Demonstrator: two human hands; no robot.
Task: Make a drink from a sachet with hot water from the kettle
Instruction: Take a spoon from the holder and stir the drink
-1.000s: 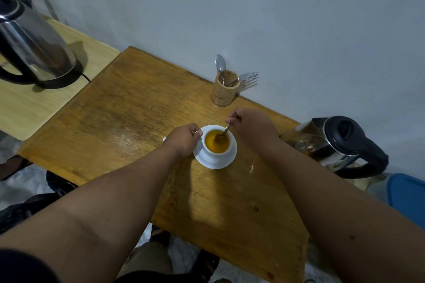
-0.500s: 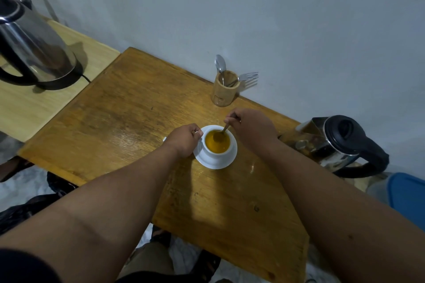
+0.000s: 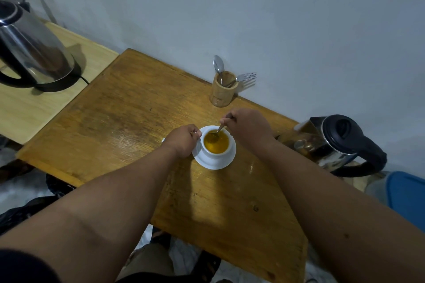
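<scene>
A white cup (image 3: 212, 153) full of amber drink stands on a white saucer (image 3: 226, 161) in the middle of the wooden table (image 3: 119, 122). My left hand (image 3: 182, 140) is closed on the cup's left side, where the handle is hidden. My right hand (image 3: 248, 125) pinches a small spoon (image 3: 217, 133) whose bowl dips into the drink at the far side of the cup. A steel kettle with a black lid and handle (image 3: 340, 145) stands at the table's right edge, just right of my right wrist. No sachet shows.
A wooden holder (image 3: 223, 92) with a spoon and a fork stands by the wall behind the cup. A second steel kettle (image 3: 32, 48) sits on its base on a paler side table at the left. A blue object (image 3: 407, 195) lies at the right edge.
The spoon has moved round inside the cup, from the near side toward the far side, with my right hand shifting slightly. My left hand has stayed on the cup.
</scene>
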